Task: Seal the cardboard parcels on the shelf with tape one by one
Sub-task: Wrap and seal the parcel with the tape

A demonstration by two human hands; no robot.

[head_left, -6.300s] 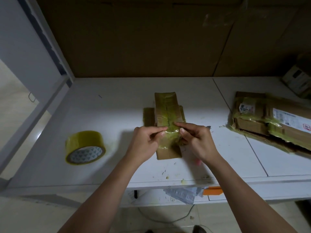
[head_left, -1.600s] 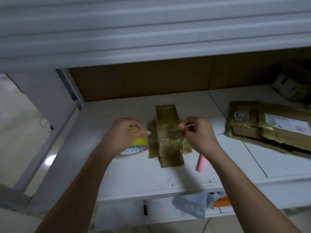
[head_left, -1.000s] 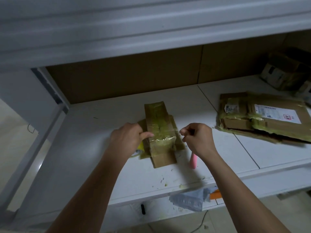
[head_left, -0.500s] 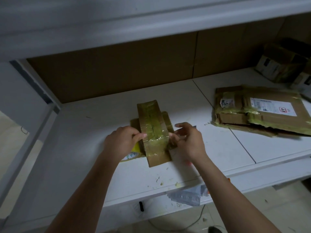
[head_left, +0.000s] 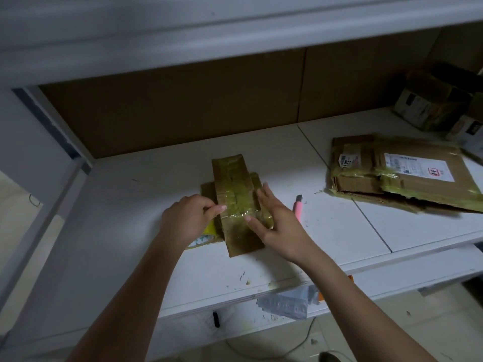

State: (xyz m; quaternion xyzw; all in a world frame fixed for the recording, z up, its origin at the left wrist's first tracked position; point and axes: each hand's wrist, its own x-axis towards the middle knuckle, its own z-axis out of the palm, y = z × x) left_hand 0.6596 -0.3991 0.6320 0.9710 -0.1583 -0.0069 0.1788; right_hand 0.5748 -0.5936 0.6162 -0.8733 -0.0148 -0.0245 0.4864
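Left hand gripping tape roll, right hand flat on unlabelled parcel.

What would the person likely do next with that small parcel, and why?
Probably smooth the strip flat: the right hand lies open on the fresh tape across the small parcel, while the left hand grips the tape roll beside it, uncut.

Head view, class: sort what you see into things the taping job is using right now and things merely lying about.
In use:
small cardboard parcel
tape roll, held by the left hand
right hand, laid flat on the tape over the parcel

Lying about:
pink cutter
flat taped parcels
boxes at far right
grey bag on the lower shelf
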